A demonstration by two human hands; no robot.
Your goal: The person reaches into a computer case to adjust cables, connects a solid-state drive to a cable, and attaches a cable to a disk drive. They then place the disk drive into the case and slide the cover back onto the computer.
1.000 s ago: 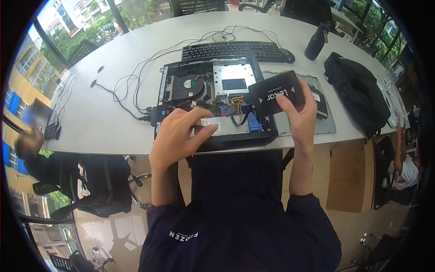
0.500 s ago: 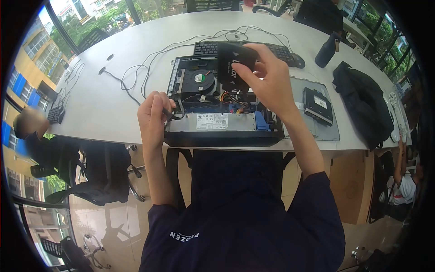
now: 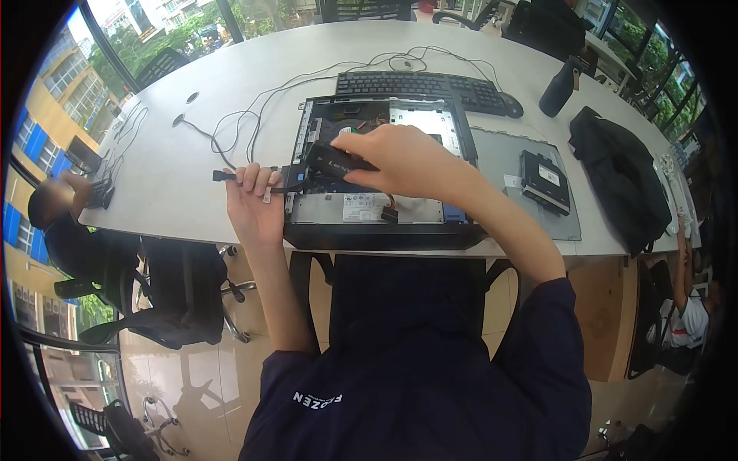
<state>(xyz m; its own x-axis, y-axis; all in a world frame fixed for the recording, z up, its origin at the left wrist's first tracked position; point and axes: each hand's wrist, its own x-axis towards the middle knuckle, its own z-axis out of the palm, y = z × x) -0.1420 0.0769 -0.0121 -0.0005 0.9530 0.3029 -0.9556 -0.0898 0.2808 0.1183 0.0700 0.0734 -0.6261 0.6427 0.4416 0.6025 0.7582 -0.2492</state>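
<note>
My left hand (image 3: 255,211) is closed around a black cable (image 3: 224,176) at the left edge of the computer case (image 3: 384,237); its connector end sticks out to the left of my fingers. My right hand (image 3: 403,157) grips a black Lexar solid-state drive (image 3: 332,162), tilted over the inside of the case. The drive's far end points toward my left hand and the cable. Lying over the silver power supply (image 3: 327,209) is a loose black plug (image 3: 390,216) on coloured wires. The fan is mostly hidden behind my right hand and the drive.
Behind the case lie a keyboard (image 3: 415,86) and a mouse (image 3: 511,105). To the right, a drive in a black caddy (image 3: 544,183) rests on a grey metal panel (image 3: 569,223). A dark bottle (image 3: 559,88) and black bag (image 3: 615,180) are farther right. A person (image 3: 69,230) sits left.
My right hand has lowered the solid-state drive and brought it left, toward the cable, turning it edge-on. My left hand has shifted its hold, and the cable's connector now points left.
</note>
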